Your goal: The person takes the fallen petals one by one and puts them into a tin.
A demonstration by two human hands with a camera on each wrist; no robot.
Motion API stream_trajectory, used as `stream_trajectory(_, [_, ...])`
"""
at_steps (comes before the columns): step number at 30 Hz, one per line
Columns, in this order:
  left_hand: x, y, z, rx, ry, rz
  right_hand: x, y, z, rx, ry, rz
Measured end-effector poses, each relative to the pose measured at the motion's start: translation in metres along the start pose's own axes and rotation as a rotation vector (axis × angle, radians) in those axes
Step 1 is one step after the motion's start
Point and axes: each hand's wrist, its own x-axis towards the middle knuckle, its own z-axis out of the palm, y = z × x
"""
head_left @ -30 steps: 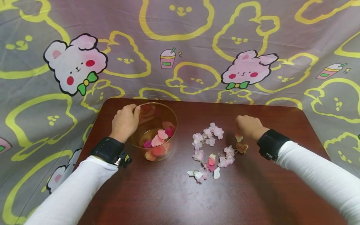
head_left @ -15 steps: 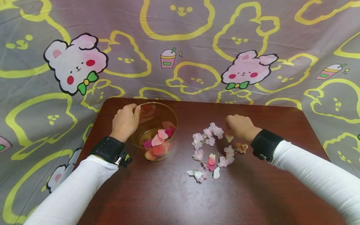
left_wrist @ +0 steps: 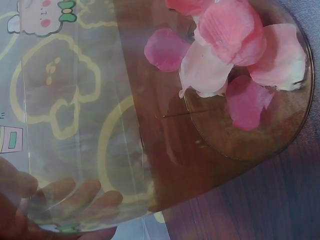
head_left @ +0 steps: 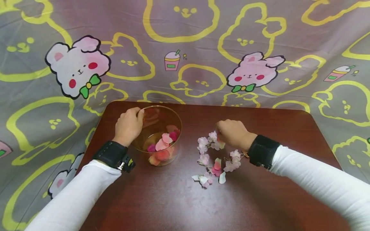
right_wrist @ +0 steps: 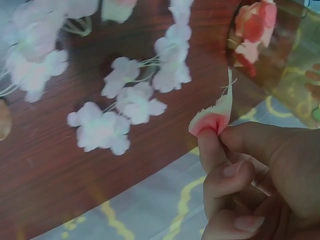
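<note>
Two sleeves: white, each ending in a black wrist strap, reached in from the near edge of the desk (head_left: 179, 205).
Loose petals: a few white and pink ones (head_left: 212, 175) lay nearest on the dark wood, just below the blossom sprigs.
Blossom sprigs: pale pink clusters (head_left: 206, 149) lay in a curved string at the middle of the desk, between the two hands; the right wrist view showed them spread flat on the wood (right_wrist: 120, 105).
Right hand: the right hand (head_left: 232, 134) hovered over the far end of the sprigs, knuckles up.
Right fingers: thumb and forefinger (right_wrist: 212, 150) were pressed together, pinching a small petal (right_wrist: 215, 117), white at the frayed tip and pink at the base, held upright above the desk edge; the other fingers were curled into the palm.
Glass bowl: a clear round bowl (head_left: 170, 115) stood on the left half of the desk, well apart from the sprigs.
Bowl contents: pink, red and pale petals (head_left: 163, 142) lay on its bottom; the left wrist view showed them heaped to one side (left_wrist: 232, 55).
Left hand: the left hand (head_left: 128, 125) gripped the bowl's left rim.
Left fingers: curled around the wall, seen through the glass side by side (left_wrist: 75, 195), thumb on the rim.
Cloth: a grey sheet (head_left: 185, 48) with yellow outlines and pink bunnies lay beyond the desk.
</note>
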Motion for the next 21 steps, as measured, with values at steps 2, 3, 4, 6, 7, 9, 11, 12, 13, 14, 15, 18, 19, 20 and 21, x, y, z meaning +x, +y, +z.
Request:
stream_trajectory(2, [0.000, 0.000, 0.000, 0.002, 0.001, 0.001, 0.001, -0.006, -0.001, 0.003, 0.010, -0.019])
stream_trajectory(3, [0.000, -0.001, 0.000, 0.003, 0.002, 0.002, 0.001, -0.009, -0.001, 0.003, 0.015, -0.030])
stream_trajectory(4, [0.000, -0.001, 0.000, 0.004, 0.003, 0.003, 0.001, -0.011, -0.001, 0.005, 0.018, -0.040])
stream_trajectory(6, [0.000, -0.001, 0.000, 0.006, 0.006, 0.006, 0.001, -0.017, 0.000, 0.008, 0.029, -0.058])
stream_trajectory(7, [0.000, -0.001, 0.000, 0.007, 0.008, 0.007, 0.002, -0.019, 0.000, 0.011, 0.035, -0.068])
stream_trajectory(9, [0.000, -0.001, 0.000, 0.007, 0.009, 0.006, 0.002, -0.024, 0.001, 0.018, 0.054, -0.092])
stream_trajectory(11, [-0.001, -0.001, 0.000, 0.005, 0.008, 0.004, 0.003, -0.029, 0.001, 0.030, 0.071, -0.115])
stream_trajectory(12, [-0.001, -0.001, 0.000, 0.005, 0.008, 0.004, 0.004, -0.031, 0.000, 0.036, 0.079, -0.126])
stream_trajectory(13, [-0.001, -0.001, 0.000, 0.004, 0.008, 0.004, 0.004, -0.034, 0.000, 0.047, 0.085, -0.135])
stream_trajectory(14, [-0.001, -0.001, 0.001, 0.003, 0.007, 0.004, 0.004, -0.036, -0.001, 0.057, 0.093, -0.144])
stream_trajectory(15, [-0.001, -0.001, 0.001, 0.002, 0.007, 0.003, 0.004, -0.039, -0.002, 0.067, 0.098, -0.148])
stream_trajectory(18, [0.000, -0.001, 0.001, 0.001, 0.015, 0.007, 0.006, -0.048, -0.005, 0.082, 0.109, -0.159])
stream_trajectory(19, [0.000, -0.001, 0.001, 0.000, 0.017, 0.007, 0.006, -0.051, -0.006, 0.085, 0.109, -0.162])
stream_trajectory(20, [0.000, -0.001, 0.001, 0.000, 0.019, 0.007, 0.007, -0.055, -0.007, 0.086, 0.110, -0.166])
stream_trajectory(21, [0.000, -0.001, 0.001, 0.000, 0.021, 0.007, 0.008, -0.058, -0.009, 0.086, 0.109, -0.169])
